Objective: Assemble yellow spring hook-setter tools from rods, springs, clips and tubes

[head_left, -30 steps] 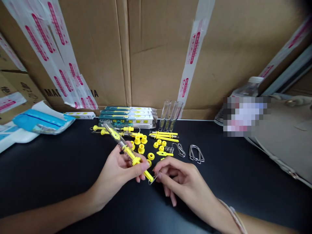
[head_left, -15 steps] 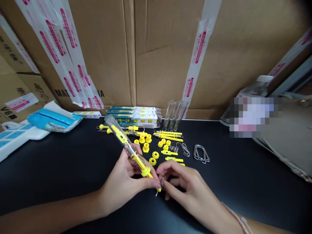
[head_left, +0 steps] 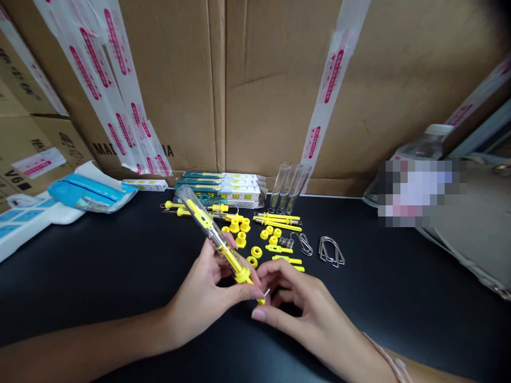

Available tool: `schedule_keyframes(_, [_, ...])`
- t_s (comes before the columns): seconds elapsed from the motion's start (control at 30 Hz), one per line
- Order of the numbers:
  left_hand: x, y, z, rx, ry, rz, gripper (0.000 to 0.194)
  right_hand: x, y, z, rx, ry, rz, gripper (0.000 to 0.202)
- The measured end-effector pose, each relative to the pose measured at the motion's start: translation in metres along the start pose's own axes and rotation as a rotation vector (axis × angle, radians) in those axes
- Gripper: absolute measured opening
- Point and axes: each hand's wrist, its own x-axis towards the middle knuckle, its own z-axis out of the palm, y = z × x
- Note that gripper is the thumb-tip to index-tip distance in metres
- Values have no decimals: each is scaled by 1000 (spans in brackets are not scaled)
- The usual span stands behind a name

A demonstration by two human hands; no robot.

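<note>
My left hand (head_left: 211,292) grips a clear tube with yellow parts inside (head_left: 215,234), tilted with its yellow end down to the right. A small metal wire (head_left: 266,292) sticks out at that end. Close beside it, my right hand (head_left: 299,308) has its thumb and index finger apart around the tip; nothing can be made out as held in it. Beyond the hands lie yellow collars (head_left: 241,239), yellow rings (head_left: 256,252), small yellow caps (head_left: 277,233), springs (head_left: 286,243), yellow flat pieces (head_left: 279,249), metal hooks (head_left: 305,244) and wire loops (head_left: 331,251).
Stacked small boxes (head_left: 223,190) and upright clear tubes (head_left: 291,186) stand before a cardboard wall (head_left: 259,96). A power strip (head_left: 24,223) and blue packet (head_left: 93,191) lie left; a bottle (head_left: 431,141) and beige bag (head_left: 471,223) are right.
My right thumb and index finger have spread from their pinch near the tube's end. The wire there now points up to the right rather than down. The view has shifted slightly.
</note>
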Motion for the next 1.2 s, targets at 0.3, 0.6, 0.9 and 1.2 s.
schedule_keyframes(0.3, [1,-9,-8,55,-45,44,55,0,-3,2,-79,14,-17,20])
schedule_keyframes(0.6, [-1,2,-8,158,-119,62,35,2,-6,8,354,-152,124,30])
schedule_keyframes(0.9, [-14,-4,-7,159,-218,108,24,6,-12,6,175,-179,-9,38])
schedule_keyframes(1.2, [3,-1,5,50,57,39,31,11,-4,20,48,55,0,28])
